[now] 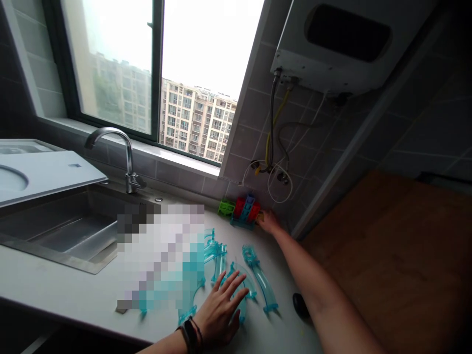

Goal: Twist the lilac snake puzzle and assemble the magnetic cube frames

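My left hand [221, 307], with a dark band on its wrist, hovers over or rests on translucent teal curved track pieces [266, 287]; its fingers are spread and I cannot tell if they touch. At the back of the counter my right hand [269, 221] closes its fingers on a small yellow toy piece [260, 217], mostly hidden by the hand. Just left of it, against the wall, sit red toy blocks [241, 209], a blue-purple piece [250, 199] and a green block [226, 207]. More teal track pieces [220, 263] lie between the two hands.
A steel sink [94, 268] with a tap [129, 162] is on the left, partly covered by a white panel [55, 169]. A pixelated patch hides part of the counter [73, 285]. A black object [300, 306] lies by my right forearm. Hoses [272, 137] hang from a white wall unit [295, 59].
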A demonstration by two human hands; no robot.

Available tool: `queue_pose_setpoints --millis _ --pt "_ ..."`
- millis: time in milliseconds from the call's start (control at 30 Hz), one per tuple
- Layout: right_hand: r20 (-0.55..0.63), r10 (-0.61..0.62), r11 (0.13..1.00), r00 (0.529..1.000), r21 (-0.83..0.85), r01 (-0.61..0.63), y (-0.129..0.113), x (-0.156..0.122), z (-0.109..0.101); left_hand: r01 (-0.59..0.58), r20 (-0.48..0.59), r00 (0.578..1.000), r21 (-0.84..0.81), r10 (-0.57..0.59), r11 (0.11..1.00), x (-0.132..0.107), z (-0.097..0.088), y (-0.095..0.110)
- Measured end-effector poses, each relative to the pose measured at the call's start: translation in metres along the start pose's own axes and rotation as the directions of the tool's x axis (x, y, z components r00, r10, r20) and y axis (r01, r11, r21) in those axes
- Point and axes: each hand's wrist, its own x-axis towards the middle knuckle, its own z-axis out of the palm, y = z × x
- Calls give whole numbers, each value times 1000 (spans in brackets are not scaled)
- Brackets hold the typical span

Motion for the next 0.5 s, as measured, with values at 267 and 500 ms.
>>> queue_pose_setpoints --millis 267,500 --pt "-13 77 997 997 20 -77 12 4 30 57 18 998 -20 -57 998 -1 8 -4" --pt "16 115 990 993 -84 -113 24 1 34 32 3 999 -20 -32 999 1 3 -1"
